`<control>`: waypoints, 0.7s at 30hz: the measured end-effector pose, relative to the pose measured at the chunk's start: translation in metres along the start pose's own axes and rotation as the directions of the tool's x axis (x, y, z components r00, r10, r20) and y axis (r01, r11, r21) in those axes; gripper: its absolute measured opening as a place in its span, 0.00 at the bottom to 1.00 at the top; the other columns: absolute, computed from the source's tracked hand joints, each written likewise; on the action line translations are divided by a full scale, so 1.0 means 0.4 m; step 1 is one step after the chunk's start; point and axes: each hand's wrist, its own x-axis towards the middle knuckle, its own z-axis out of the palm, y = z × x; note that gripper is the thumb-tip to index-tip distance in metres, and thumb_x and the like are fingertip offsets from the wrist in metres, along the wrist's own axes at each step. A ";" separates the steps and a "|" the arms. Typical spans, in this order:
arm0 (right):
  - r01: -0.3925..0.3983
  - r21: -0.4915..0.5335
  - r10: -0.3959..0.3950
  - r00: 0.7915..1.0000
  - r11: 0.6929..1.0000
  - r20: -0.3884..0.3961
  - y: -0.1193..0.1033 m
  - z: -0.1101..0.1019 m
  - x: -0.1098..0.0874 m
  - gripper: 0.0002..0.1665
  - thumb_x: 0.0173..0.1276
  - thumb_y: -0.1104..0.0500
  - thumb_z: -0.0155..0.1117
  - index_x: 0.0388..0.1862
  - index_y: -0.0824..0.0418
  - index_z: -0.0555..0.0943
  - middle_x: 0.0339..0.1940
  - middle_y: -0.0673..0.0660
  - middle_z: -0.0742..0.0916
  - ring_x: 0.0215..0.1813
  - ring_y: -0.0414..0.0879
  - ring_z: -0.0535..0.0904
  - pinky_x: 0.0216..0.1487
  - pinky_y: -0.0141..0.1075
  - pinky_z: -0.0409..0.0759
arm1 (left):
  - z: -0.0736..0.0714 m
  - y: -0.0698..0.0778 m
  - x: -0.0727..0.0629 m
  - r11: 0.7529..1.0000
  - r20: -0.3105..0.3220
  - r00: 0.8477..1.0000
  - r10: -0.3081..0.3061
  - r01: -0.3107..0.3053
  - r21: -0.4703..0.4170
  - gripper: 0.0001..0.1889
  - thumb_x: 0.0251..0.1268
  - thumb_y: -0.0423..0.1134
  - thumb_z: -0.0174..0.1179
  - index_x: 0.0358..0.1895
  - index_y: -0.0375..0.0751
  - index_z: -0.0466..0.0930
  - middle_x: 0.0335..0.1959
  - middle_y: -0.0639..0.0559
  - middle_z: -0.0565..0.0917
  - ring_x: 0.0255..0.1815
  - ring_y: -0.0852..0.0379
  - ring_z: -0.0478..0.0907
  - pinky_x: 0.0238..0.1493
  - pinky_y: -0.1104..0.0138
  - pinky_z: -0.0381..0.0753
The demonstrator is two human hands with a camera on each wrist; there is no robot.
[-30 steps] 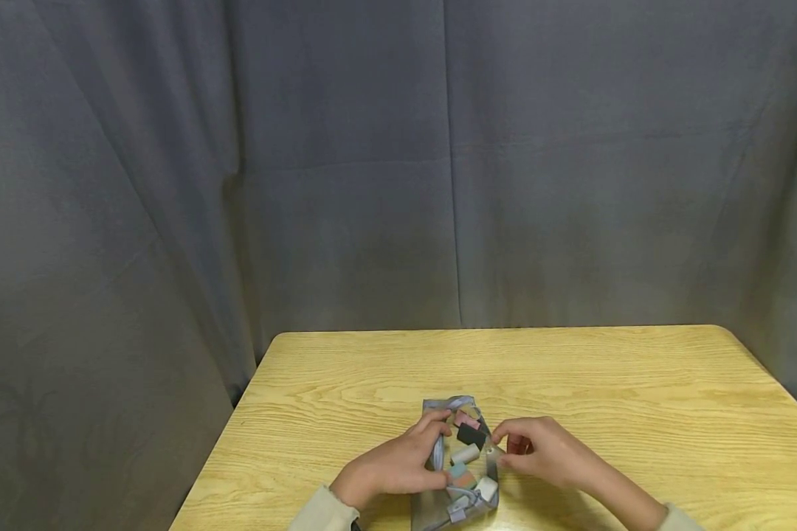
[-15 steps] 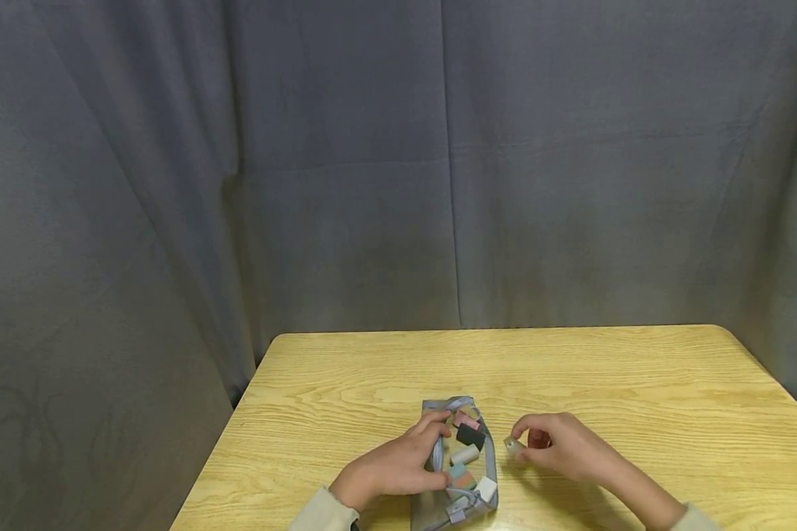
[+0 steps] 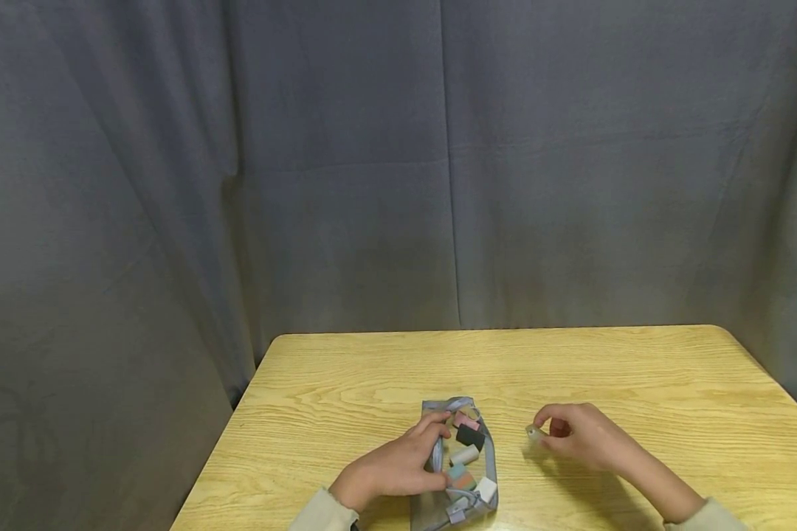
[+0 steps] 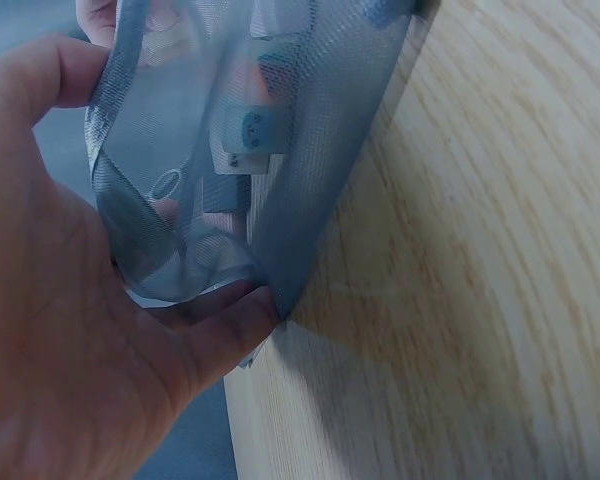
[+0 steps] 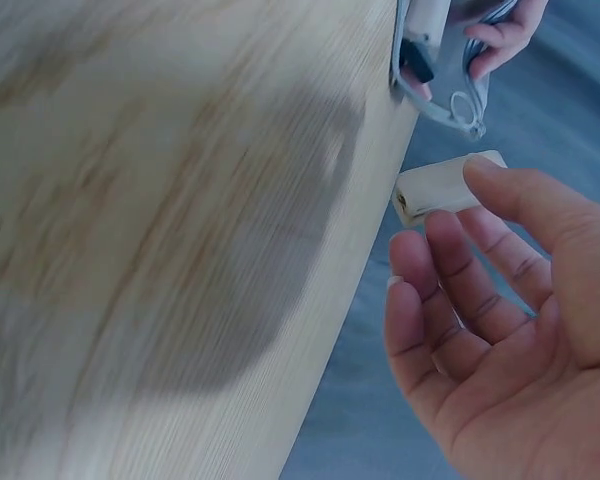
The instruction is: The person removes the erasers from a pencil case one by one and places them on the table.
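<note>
A grey mesh zip pouch (image 3: 491,459) lies open on the table in front of me. My left hand (image 3: 398,463) grips its left edge, thumb at the near part and fingers hooked over the rim. Inside sit several small blocks that look like erasers: a pink one (image 3: 466,420), a black one (image 3: 470,437), a white roll-shaped one (image 3: 465,455), a teal and orange one (image 3: 461,476) and a white one (image 3: 486,489). Right of the pouch, my right hand (image 3: 587,436) pinches a small off-white block (image 5: 442,186) between thumb and fingers, above the table.
The wooden table (image 3: 345,376) has rounded far corners. Dark grey curtains (image 3: 345,221) hang behind it and along both sides. A zipper ring (image 5: 463,106) hangs at the pouch's far end.
My right hand has drawn away from the pouch to the right, carrying the off-white block out from its right edge. My left hand keeps its hold on the pouch.
</note>
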 end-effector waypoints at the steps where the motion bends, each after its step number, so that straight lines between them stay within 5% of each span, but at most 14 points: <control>1: -0.003 -0.006 0.003 1.000 1.000 0.000 0.003 -0.003 0.000 0.09 0.66 0.57 0.72 0.43 0.53 0.84 0.23 0.41 0.79 0.24 0.31 0.69 0.26 0.30 0.71 | 0.000 0.000 0.000 1.000 0.000 1.000 0.000 0.000 -0.001 0.36 0.66 0.57 0.55 0.72 0.42 0.61 0.83 0.56 0.45 0.80 0.46 0.55 0.62 0.66 0.75; 8: -0.051 -0.030 0.051 0.999 0.998 -0.007 0.034 -0.024 -0.005 0.08 0.66 0.60 0.71 0.43 0.55 0.84 0.22 0.42 0.77 0.22 0.32 0.66 0.24 0.30 0.67 | 0.002 0.005 -0.002 0.999 -0.007 1.000 -0.022 0.021 -0.029 0.38 0.65 0.56 0.57 0.74 0.41 0.60 0.82 0.57 0.48 0.79 0.52 0.57 0.65 0.65 0.73; 21: -0.123 -0.111 0.118 0.992 0.986 -0.053 0.094 -0.074 -0.010 0.08 0.67 0.57 0.71 0.43 0.56 0.84 0.20 0.44 0.77 0.19 0.34 0.64 0.23 0.30 0.65 | 0.002 0.004 0.003 0.995 0.003 0.997 -0.077 0.077 -0.071 0.39 0.66 0.64 0.56 0.76 0.50 0.60 0.81 0.67 0.47 0.70 0.59 0.68 0.53 0.68 0.77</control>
